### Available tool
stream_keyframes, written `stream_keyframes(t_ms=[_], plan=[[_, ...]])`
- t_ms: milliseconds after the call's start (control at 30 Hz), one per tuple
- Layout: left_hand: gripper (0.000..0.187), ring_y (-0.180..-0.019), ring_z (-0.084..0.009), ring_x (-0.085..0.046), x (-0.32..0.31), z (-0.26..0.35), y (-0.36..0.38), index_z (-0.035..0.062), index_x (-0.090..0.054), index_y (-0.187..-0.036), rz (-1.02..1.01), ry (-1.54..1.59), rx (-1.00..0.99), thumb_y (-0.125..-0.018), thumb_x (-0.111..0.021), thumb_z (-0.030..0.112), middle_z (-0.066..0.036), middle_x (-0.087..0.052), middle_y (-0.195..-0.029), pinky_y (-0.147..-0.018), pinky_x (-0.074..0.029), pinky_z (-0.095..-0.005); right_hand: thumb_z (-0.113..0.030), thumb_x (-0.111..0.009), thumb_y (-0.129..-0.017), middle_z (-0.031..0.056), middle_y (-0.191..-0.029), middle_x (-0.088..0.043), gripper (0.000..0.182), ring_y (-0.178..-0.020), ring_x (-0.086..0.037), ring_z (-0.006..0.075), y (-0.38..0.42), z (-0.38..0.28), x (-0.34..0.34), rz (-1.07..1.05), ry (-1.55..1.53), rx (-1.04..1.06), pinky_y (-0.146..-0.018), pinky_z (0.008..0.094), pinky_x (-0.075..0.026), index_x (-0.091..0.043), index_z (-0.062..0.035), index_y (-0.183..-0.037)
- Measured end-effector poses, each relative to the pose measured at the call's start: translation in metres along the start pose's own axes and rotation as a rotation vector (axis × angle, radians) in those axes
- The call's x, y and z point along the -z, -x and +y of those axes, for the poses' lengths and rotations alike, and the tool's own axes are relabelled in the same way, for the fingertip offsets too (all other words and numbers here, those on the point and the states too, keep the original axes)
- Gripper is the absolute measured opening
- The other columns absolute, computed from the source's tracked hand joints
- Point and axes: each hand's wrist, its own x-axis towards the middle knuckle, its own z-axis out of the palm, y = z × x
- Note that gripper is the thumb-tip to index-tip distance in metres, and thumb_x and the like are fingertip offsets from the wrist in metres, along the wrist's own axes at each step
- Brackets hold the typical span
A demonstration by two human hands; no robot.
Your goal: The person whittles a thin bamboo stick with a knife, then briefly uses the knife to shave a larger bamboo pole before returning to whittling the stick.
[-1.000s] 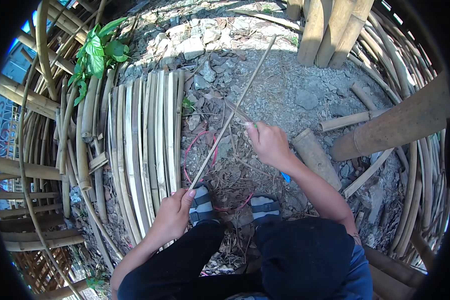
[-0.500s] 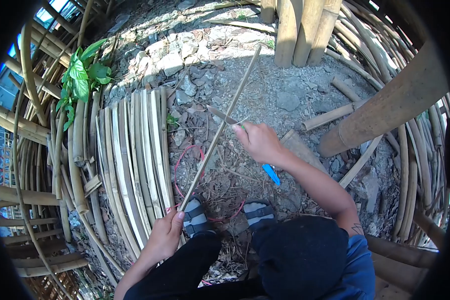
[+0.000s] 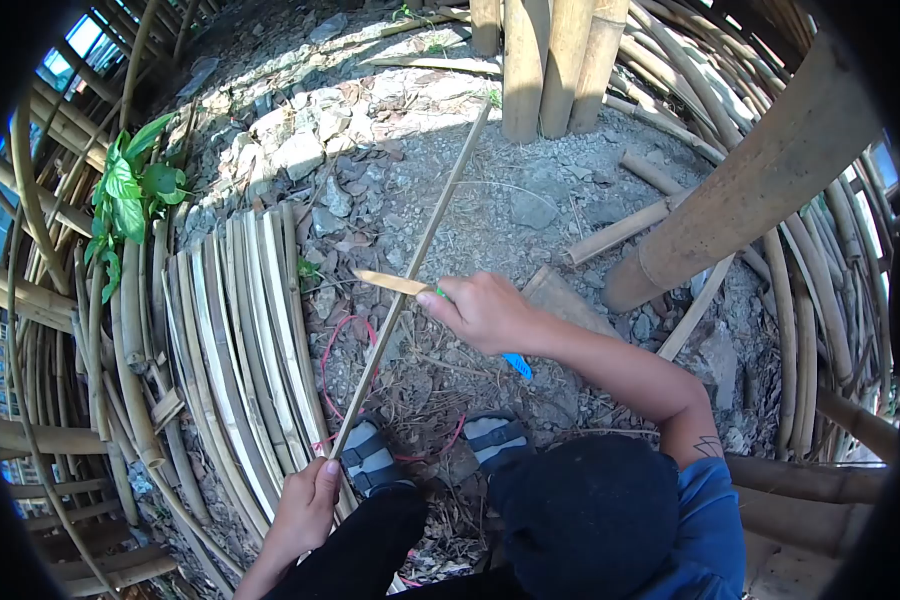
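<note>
A long thin bamboo strip [image 3: 425, 235] runs diagonally up and away from my left hand [image 3: 308, 508], which is closed around its lower end. My right hand [image 3: 478, 312] is closed on a knife with a green part showing at the grip. The knife's blade [image 3: 385, 281] points left and lies across the strip near its middle. Below my right forearm a blue object [image 3: 517, 366] shows, partly hidden by the arm. Several split bamboo strips [image 3: 235, 330] lie side by side on the ground to the left.
Upright bamboo poles [image 3: 570, 70] stand at the top, and a thick pole [image 3: 730, 200] leans at the right. A leafy plant [image 3: 125, 195] grows at the left. Pink string [image 3: 332, 345] lies near my sandals [image 3: 372, 458]. Cut bamboo pieces [image 3: 618, 232] and stones surround them.
My right hand and the knife have moved down along the strip toward my left hand. The whole view has shifted slightly, and my left hand still holds the strip.
</note>
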Motion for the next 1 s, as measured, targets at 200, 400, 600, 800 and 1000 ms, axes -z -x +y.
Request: stream_keyframes(t_ms=[200,400,600,800,1000], plan=[[0.050,-0.054,-0.0120,-0.043,0.002,-0.011,0.012,-0.0007,-0.052,-0.080,-0.017,-0.073,-0.059,-0.112,-0.037,0.035,-0.002,-0.047,-0.061,-0.052,-0.039,-0.0321,-0.052,-0.039,-0.105,0.0268,-0.081,-0.069,0.063,-0.084,-0.069,0.0457,-0.056,0.098,0.066,0.245,0.135,-0.296,-0.079,0.0561,-0.053,-0.070,0.0003,-0.091],[0.051,-0.055,-0.0130,-0.045,0.001,-0.004,0.012,-0.0015,-0.053,-0.081,-0.030,-0.104,-0.039,-0.112,-0.038,0.037,-0.003,-0.049,-0.061,-0.053,-0.041,-0.0327,-0.052,-0.036,-0.105,0.0266,-0.095,-0.072,0.064,-0.094,-0.069,0.0453,-0.081,0.140,0.093,0.253,0.310,-0.429,-0.086,0.0551,-0.053,-0.073,-0.0003,-0.094],[0.049,-0.055,-0.0230,-0.052,0.001,-0.013,0.013,-0.0022,-0.055,-0.081,-0.022,-0.107,-0.031,-0.110,-0.040,0.034,-0.010,-0.053,-0.060,-0.056,-0.043,-0.0388,-0.053,-0.036,-0.105,0.0226,-0.094,-0.072,0.065,-0.088,-0.069,0.0419,-0.094,0.171,0.091,0.412,0.387,-0.541,-0.079,0.0521,-0.054,-0.072,-0.0004,-0.094],[0.048,-0.054,-0.0284,-0.057,0.003,-0.019,0.007,-0.0031,-0.056,-0.083,-0.005,-0.102,-0.019,-0.109,-0.042,0.034,-0.015,-0.055,-0.059,-0.058,-0.045,-0.0425,-0.060,-0.040,-0.103,0.0020,-0.062,-0.048,0.056,-0.045,-0.041,0.0168,-0.063,0.213,0.110,0.560,-0.945,-0.813,-0.043,0.0369,-0.030,-0.051,-0.0095,-0.079],[0.048,-0.056,-0.0217,-0.054,0.003,-0.025,0.005,-0.0036,-0.058,-0.087,0.033,0.001,0.062,-0.109,-0.041,0.036,-0.012,-0.055,-0.061,-0.058,-0.044,-0.0383,-0.063,-0.045,-0.101,-0.0052,-0.058,-0.037,0.052,-0.041,-0.029,0.0097,-0.022,0.155,0.059,0.459,-1.172,-0.804,-0.039,0.0305,-0.020,-0.047,-0.0140,-0.082]])
